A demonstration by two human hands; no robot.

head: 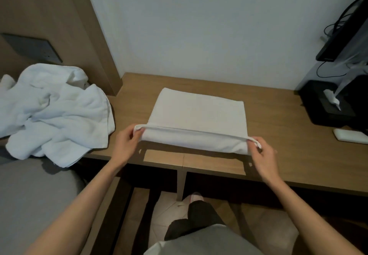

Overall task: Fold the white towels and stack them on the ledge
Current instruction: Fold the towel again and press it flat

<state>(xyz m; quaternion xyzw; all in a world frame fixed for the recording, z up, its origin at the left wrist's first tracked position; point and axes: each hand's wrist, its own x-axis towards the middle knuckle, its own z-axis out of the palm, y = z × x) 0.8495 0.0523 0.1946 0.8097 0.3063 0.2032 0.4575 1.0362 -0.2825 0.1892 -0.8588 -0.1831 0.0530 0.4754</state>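
Left hand [127, 141] and right hand [262, 153] each pinched a near corner of the white towel [197, 113], which lay flat on the bench [278, 119], long axis left-to-right, its body stretching far from the grip.

towel [197, 113] on ledge [278, 135] | towel pile [53, 111] left

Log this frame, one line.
phase: mid-fold | towel: on ledge, near edge lifted | left hand: pinches left corner | right hand: pinches right corner | unfolded pile: at left
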